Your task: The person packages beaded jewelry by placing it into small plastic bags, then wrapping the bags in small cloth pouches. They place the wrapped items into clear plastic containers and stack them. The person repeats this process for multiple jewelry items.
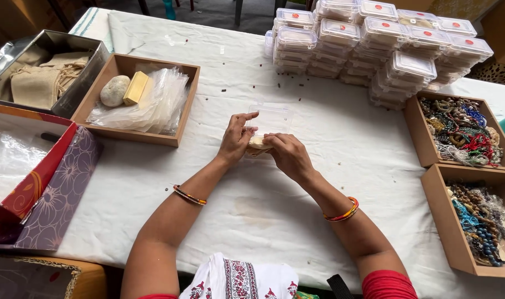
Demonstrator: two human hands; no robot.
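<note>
My left hand (235, 138) and my right hand (287, 155) meet at the middle of the white-clothed table (219, 88). Together they hold a small clear plastic box (270, 120) whose hinged lid stands open behind my fingers. Something small and beige (257, 143) sits in the box between my fingertips; my hands hide most of it. Beaded bangles circle both of my wrists.
A large stack of closed clear boxes (374, 44) fills the back right. Two cardboard trays of beaded jewellery (463, 130), (485, 221) sit on the right. A wooden tray with plastic pouches, a stone and a yellow block (136, 99) lies left, beside a metal tin of cloth bags (39, 72) and a patterned box (31, 171).
</note>
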